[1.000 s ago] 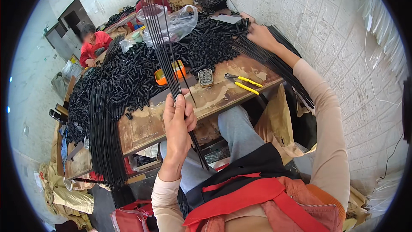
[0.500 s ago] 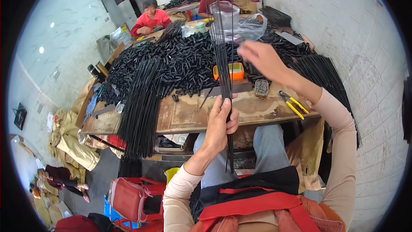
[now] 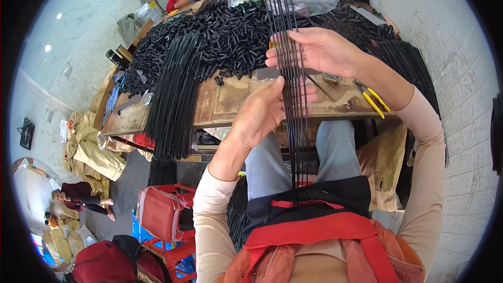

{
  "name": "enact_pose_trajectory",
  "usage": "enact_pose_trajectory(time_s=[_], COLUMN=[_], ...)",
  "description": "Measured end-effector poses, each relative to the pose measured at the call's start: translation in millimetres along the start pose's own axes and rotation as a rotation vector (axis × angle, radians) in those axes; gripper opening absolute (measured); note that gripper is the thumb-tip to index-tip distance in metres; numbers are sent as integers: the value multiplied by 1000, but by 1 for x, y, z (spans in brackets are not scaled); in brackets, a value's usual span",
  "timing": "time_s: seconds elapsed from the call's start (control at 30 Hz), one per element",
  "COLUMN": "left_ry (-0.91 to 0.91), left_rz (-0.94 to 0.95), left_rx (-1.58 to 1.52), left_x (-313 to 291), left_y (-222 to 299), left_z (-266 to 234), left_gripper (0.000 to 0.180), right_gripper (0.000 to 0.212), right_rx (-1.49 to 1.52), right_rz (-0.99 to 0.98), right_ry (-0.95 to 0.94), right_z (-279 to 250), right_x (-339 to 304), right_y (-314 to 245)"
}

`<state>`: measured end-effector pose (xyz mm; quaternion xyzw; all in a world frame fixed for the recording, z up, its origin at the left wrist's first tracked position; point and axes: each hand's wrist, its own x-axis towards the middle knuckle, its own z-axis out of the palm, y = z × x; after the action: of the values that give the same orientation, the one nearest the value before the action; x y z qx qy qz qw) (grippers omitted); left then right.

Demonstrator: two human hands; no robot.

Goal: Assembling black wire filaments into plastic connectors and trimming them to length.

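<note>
Between thumbs and extended fingers, both our hands loosely hold a fan of thin black rods (image 3: 293, 89), upright in front of us. Our left hand (image 3: 262, 112) sits lower, palm turned inward; our right hand (image 3: 327, 52) reaches across above it, fingers passing behind the rods. Beyond, the wooden worktable (image 3: 230, 99) bears heaped black parts (image 3: 236, 36) and yellow-handled pliers (image 3: 374, 102).

Thin black rods (image 3: 295, 126), loosely fanned, near upright, across left hand (image 3: 263, 110), right hand (image 3: 329, 51).
</note>
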<state>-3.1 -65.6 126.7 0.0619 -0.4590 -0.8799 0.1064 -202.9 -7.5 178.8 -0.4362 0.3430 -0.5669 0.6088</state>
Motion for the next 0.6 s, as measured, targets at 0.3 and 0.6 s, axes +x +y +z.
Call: enact_pose_trajectory(time_s=[0.3, 0.6], left_ry=[-46, -74], left_rz=[-43, 15], left_rx=[46, 48], left_x=[3, 9], left_y=[-9, -5], left_z=[8, 36], left_gripper=[43, 41], right_gripper=[37, 41], right_rx=[-113, -225], right_rz=[-50, -22], right_ry=[26, 31], right_z=[12, 19], right_x=[-27, -46], right_y=[3, -20])
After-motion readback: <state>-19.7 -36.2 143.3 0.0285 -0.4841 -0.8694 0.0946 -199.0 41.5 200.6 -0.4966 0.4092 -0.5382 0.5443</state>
